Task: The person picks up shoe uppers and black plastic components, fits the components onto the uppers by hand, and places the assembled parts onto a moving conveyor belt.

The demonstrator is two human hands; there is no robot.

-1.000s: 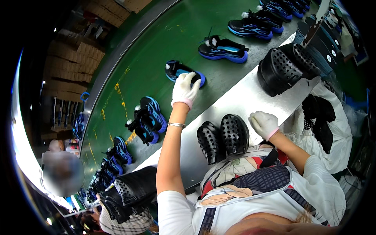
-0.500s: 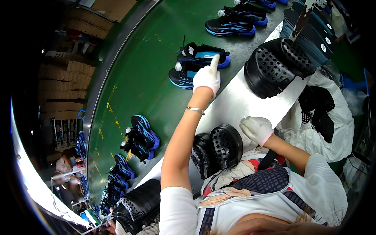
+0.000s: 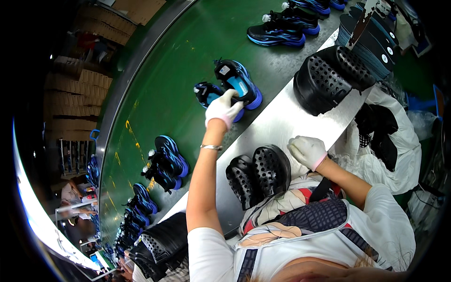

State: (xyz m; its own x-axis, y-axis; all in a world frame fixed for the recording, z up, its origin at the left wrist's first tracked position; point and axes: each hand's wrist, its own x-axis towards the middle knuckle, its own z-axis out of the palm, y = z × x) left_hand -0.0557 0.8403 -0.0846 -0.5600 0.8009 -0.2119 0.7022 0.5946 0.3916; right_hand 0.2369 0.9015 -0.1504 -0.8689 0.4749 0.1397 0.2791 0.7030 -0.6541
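My left hand (image 3: 224, 109), in a white glove, is closed at the heel end of a black and blue sneaker (image 3: 237, 84) on the green belt. That sneaker has a light blue insole and a white tag inside. Its mate (image 3: 208, 93) stands beside it on the left, partly behind my hand. My right hand (image 3: 307, 152), also gloved, lies curled in a loose fist on the metal ledge (image 3: 282, 123), and no item shows in it. Close to it on the left are black perforated moulded pieces (image 3: 270, 171), with a larger pair (image 3: 324, 77) farther up the ledge.
More sneaker pairs stand on the belt (image 3: 141, 101), one pair (image 3: 167, 162) to the left and others (image 3: 282, 30) at the far right. Stacked dark insoles (image 3: 369, 35) stand at upper right. A white bag (image 3: 406, 155) with black pieces lies right of the ledge.
My left hand has moved left and nearer, its pointing finger now bent. The sneaker pair has turned, toes now pointing more away from me. My right hand stays put.
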